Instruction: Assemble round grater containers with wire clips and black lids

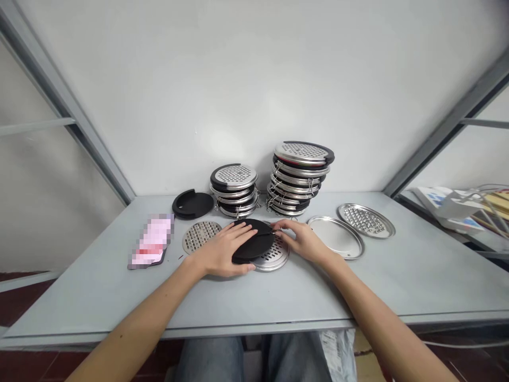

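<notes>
A round black plastic cover (pixel 256 241) lies over a perforated metal grater disc (pixel 274 259), whose near and right parts show beneath it. My left hand (pixel 225 249) rests on the cover's left side, fingers stretched across its top and thumb along the near edge. At the cover's right edge, my right hand (pixel 298 239) pinches a small metal piece (pixel 273 232), partly hidden by the fingertips. Beside my left hand lies a flat grater plate (pixel 199 236) with rows of holes. A shallow round metal tray (pixel 338 237) is right of my right hand.
Two stacks of metal and black discs with wire clips stand near the wall, a shorter stack (pixel 234 185) and a taller stack (pixel 300 175). Another black cover (pixel 193 204) lies left, near a phone (pixel 153 241). A coarse grater disc (pixel 366 220) lies right.
</notes>
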### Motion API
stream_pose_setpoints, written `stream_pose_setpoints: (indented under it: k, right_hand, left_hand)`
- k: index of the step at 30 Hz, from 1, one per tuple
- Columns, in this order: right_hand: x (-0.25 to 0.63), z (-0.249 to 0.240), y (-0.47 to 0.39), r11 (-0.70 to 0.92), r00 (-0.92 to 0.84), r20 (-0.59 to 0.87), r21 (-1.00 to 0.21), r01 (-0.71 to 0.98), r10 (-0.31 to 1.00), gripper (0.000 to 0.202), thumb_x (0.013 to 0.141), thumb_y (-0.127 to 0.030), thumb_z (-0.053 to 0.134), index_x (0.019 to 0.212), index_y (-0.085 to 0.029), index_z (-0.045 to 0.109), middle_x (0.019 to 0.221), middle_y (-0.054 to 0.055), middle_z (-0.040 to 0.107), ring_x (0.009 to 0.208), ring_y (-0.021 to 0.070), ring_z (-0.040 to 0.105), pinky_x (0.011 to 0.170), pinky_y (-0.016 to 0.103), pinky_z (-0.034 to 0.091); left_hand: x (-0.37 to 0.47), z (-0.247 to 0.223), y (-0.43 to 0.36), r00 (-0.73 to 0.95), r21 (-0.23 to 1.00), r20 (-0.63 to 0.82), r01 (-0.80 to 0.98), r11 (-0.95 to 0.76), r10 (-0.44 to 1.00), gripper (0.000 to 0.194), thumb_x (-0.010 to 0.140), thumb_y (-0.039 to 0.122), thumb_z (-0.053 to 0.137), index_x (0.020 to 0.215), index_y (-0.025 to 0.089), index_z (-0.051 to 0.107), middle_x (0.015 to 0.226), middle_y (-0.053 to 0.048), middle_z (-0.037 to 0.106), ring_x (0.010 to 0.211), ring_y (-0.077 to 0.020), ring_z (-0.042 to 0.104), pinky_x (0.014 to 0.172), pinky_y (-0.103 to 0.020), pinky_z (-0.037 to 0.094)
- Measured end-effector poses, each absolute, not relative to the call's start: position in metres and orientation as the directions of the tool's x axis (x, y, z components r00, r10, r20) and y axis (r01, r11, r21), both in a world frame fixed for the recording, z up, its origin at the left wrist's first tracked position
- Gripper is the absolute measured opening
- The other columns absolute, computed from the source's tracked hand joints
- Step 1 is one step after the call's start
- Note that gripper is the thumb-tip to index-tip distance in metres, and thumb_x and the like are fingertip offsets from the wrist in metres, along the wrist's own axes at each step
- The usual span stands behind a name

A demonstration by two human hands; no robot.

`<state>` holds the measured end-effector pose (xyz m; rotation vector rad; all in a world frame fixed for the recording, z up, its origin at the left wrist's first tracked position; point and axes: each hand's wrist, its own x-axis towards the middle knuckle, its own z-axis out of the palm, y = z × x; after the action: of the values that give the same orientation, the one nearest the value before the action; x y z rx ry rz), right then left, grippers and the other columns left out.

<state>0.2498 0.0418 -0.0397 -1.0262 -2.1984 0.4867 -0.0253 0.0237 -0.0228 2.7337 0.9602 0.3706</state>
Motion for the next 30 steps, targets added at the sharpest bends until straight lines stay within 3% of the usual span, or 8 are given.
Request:
stream_pose_setpoints:
  k: [3,13,20,30]
  right_hand:
    - [0.250,-0.038,0.041,0.597,-0.474,0.368,-0.572,0.562,0.800,0.015,0.091,-0.026,0.052,0.099,-0.021,0.063,0.096,0.005,0.070,0.088,0.0184,0.065,0.082,0.033,0.050]
    - [0.253,-0.031,0.039,0.588,-0.505,0.321,-0.584,0.561,0.801,0.025,0.093,-0.030,0.049,0.106,-0.018,0.068,0.095,0.007,0.070,0.085,0.0191,0.063,0.080,0.032,0.050]
    - [0.251,-0.030,0.037,0.617,-0.562,0.277,-0.498,0.609,0.779,0.032,0.097,-0.026,0.040,0.110,-0.018,0.068,0.093,0.009,0.066,0.087,0.0198,0.060,0.081,0.033,0.048]
    - [0.252,-0.035,0.033,0.605,-0.550,0.253,-0.377,0.701,0.796,0.030,0.094,-0.022,0.042,0.110,-0.017,0.066,0.093,0.008,0.066,0.085,0.0193,0.061,0.077,0.031,0.048]
  left_hand:
    - [-0.025,-0.022,0.023,0.751,0.278,0.157,0.590,-0.758,0.641,0.085,0.079,0.055,0.062,0.149,0.019,0.030,0.153,-0.010,0.032,0.143,-0.0286,0.028,0.120,-0.047,0.020]
    - [-0.024,-0.024,0.021,0.755,0.232,0.171,0.594,-0.771,0.633,0.083,0.080,0.059,0.060,0.147,0.018,0.033,0.153,-0.012,0.033,0.143,-0.0282,0.027,0.119,-0.047,0.020]
    - [-0.022,-0.030,0.021,0.762,0.194,0.193,0.588,-0.785,0.619,0.082,0.080,0.061,0.058,0.146,0.018,0.036,0.151,-0.013,0.036,0.142,-0.0296,0.028,0.118,-0.049,0.021]
    - [-0.019,-0.035,0.018,0.761,0.185,0.207,0.586,-0.789,0.615,0.083,0.079,0.062,0.059,0.145,0.017,0.037,0.152,-0.014,0.035,0.143,-0.0322,0.026,0.117,-0.052,0.020]
